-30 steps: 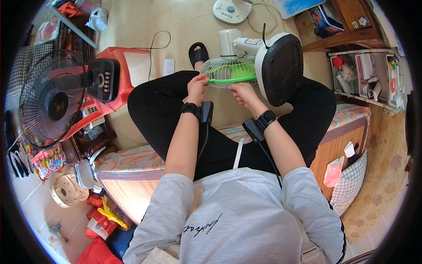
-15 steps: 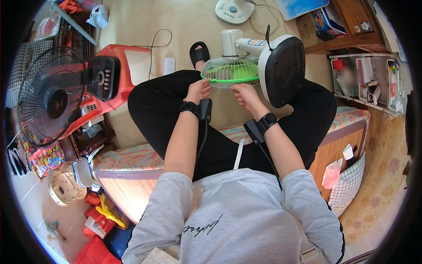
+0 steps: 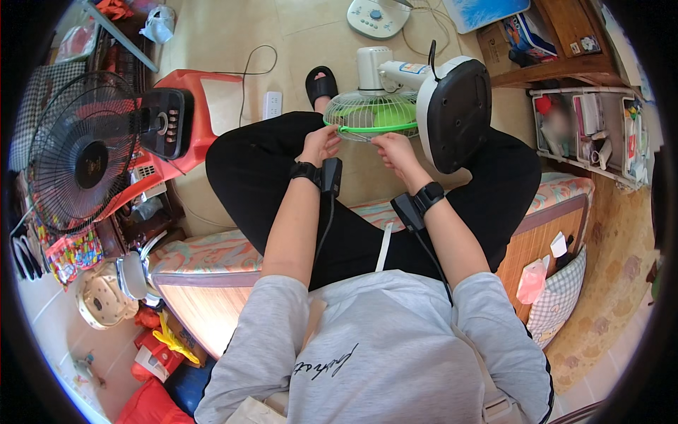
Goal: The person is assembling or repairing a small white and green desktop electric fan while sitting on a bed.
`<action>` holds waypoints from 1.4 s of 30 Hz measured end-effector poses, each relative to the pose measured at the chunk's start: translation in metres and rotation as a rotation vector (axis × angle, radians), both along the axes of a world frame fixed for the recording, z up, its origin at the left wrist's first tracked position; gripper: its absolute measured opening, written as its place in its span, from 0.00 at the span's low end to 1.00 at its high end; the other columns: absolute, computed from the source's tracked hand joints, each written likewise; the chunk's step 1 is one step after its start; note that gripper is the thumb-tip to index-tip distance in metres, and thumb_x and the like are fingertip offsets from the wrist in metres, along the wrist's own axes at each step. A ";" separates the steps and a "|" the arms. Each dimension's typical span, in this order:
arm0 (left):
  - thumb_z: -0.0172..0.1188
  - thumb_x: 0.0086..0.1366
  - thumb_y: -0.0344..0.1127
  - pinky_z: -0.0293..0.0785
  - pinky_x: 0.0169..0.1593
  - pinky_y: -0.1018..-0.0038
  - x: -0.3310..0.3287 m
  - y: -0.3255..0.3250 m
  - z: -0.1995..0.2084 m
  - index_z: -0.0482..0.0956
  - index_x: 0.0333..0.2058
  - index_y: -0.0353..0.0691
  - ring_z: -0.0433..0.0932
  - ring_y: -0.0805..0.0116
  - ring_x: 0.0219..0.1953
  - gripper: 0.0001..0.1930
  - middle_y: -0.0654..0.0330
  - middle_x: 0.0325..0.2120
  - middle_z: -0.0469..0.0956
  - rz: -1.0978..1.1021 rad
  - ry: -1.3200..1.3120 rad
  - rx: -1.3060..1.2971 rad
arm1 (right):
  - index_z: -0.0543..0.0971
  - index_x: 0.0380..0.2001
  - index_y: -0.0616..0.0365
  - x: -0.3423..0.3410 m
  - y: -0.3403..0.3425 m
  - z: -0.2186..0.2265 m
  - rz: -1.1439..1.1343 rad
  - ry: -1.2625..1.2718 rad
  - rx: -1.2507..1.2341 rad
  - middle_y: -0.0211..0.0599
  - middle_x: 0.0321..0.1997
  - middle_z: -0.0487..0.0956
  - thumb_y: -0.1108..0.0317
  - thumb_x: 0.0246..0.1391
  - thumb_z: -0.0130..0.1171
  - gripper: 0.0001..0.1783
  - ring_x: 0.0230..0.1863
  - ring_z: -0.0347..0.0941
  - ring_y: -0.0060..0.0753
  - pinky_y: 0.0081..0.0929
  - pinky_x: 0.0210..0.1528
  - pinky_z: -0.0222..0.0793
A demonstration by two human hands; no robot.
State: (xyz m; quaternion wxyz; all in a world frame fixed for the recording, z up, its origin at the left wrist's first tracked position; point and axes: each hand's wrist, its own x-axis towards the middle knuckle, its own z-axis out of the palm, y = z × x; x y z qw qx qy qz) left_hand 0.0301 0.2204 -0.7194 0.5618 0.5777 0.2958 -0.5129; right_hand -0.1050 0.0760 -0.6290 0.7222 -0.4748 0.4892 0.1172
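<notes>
A small white electric fan (image 3: 372, 71) lies tipped over between my knees, its wire guard with a green rim (image 3: 385, 129) facing me. My left hand (image 3: 323, 144) is closed at the left end of that rim, fingers bent against its edge. Just right of it, my right hand (image 3: 395, 150) is closed in a pinch close to the rim. A thin thing runs from its fingertips toward my left hand, too small to name. The fan's black-bottomed base (image 3: 459, 116) stands on edge beside my right knee. Green blades (image 3: 390, 113) show through the guard.
On the left, a black fan (image 3: 88, 162) rests across a red plastic stool (image 3: 194, 99). A white power strip (image 3: 272, 105) and a cable lie on the tiled floor. Another round fan base (image 3: 376, 18) is ahead. Right of me stand a wooden cabinet (image 3: 565, 35) and a storage rack (image 3: 590, 131).
Almost nothing differs. Both hands stay at the green rim, and the fan has shifted only very slightly.
</notes>
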 end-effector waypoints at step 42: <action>0.58 0.54 0.39 0.64 0.41 0.64 -0.001 0.001 0.005 0.72 0.34 0.42 0.70 0.66 0.40 0.11 0.65 0.33 0.70 -0.062 -0.035 -0.025 | 0.67 0.28 0.63 -0.001 0.000 -0.022 -0.398 -0.094 0.774 0.31 0.20 0.65 0.72 0.53 0.47 0.05 0.15 0.52 0.17 0.15 0.15 0.50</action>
